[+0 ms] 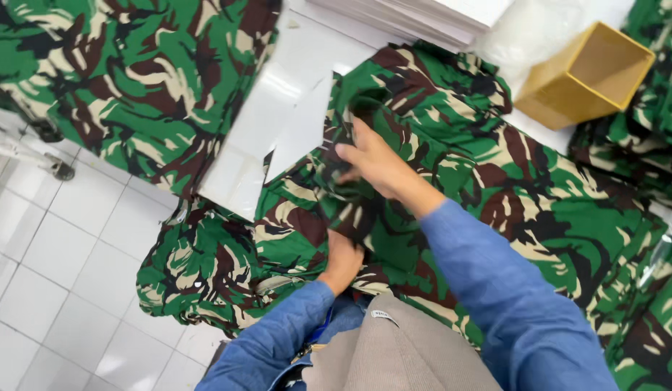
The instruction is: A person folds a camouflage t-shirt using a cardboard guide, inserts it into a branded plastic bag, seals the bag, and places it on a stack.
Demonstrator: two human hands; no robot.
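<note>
A camouflage garment (488,166) in green, brown, black and cream lies spread over a white table (278,94) and hangs off its near edge. My right hand (376,163) rests on the cloth near its middle, fingers curled into a fold. My left hand (341,262) grips the fabric lower down at the table's edge, partly tucked under the cloth. Both arms wear blue sleeves. A white card (301,130) pokes out from under the garment next to my right hand.
More camouflage cloth (133,80) is piled at the upper left and at the right edge (654,94). A yellow open box (586,72) stands at the upper right beside a stack of white sheets (430,18). White floor tiles (53,246) lie at the left.
</note>
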